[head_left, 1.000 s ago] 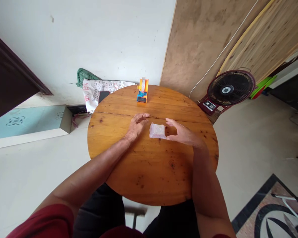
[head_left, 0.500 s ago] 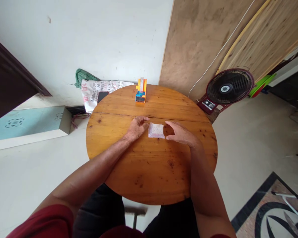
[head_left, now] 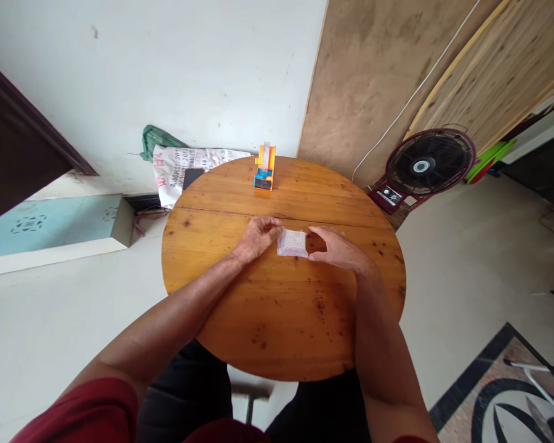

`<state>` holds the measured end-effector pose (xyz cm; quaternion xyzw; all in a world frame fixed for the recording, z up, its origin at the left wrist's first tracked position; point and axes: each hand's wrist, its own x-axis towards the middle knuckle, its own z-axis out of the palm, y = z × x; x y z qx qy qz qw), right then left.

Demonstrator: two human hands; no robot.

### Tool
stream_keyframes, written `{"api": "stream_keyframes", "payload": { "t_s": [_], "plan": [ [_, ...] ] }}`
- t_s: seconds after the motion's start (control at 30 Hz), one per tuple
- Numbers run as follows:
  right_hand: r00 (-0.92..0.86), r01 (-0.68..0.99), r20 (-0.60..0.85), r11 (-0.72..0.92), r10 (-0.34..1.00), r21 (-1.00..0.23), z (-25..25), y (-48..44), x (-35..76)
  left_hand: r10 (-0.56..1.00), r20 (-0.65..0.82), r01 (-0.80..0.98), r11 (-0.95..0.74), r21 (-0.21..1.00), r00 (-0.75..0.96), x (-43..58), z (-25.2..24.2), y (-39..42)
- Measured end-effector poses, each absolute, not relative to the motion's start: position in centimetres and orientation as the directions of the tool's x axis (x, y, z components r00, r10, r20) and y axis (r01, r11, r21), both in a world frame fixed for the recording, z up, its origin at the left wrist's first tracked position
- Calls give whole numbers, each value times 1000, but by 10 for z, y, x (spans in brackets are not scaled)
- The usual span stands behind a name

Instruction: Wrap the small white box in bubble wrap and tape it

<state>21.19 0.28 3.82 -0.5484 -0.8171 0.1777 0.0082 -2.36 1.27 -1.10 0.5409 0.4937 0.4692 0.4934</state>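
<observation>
Lying flat on the round wooden table, a small clear packet is found near the table's middle, bracketed by both hands. It has not been lifted off the wood, and no tear or opening can be made out on it, though it is too small for that to be judged with certainty; the handling appears to be at an early point, with contact made and nothing visibly altered.

The left hand is laid palm down, its fingers curled so that the tips meet the packet's left edge; whether that edge is actually pinched cannot be told. The right hand is held in a loose half-open curve, thumb at the packet's near right corner and forefinger arched above the right edge, nothing being gripped. Both forearms are rested on the table. An orange and blue device is stood well apart at the far rim.
</observation>
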Motion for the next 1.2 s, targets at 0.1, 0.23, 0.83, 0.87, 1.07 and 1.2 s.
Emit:
{"api": "stream_keyframes", "payload": {
  "t_s": [0.1,0.23,0.83,0.87,1.07,1.2],
  "plan": [
    [-401,888,-172,336,900,-314,37,3,212,996,13,61,-19,998,93,-23,-8,11],
    [-413,884,-170,348,895,-312,37,4,212,995,12,63,-18,998,101,-23,-7,9],
    [-440,872,-146,382,886,-305,42,2,210,992,78,178,-96,979,103,-28,-14,17],
    [-442,870,-142,385,886,-308,42,2,211,992,80,180,-97,979,99,-28,-14,17],
    [-327,874,62,327,943,-359,43,2,208,992,67,166,-84,982,104,-29,-12,17],
    [-233,766,332,382,914,-516,44,2,200,992,49,155,-66,986,112,-29,-11,17]
  ]
}}
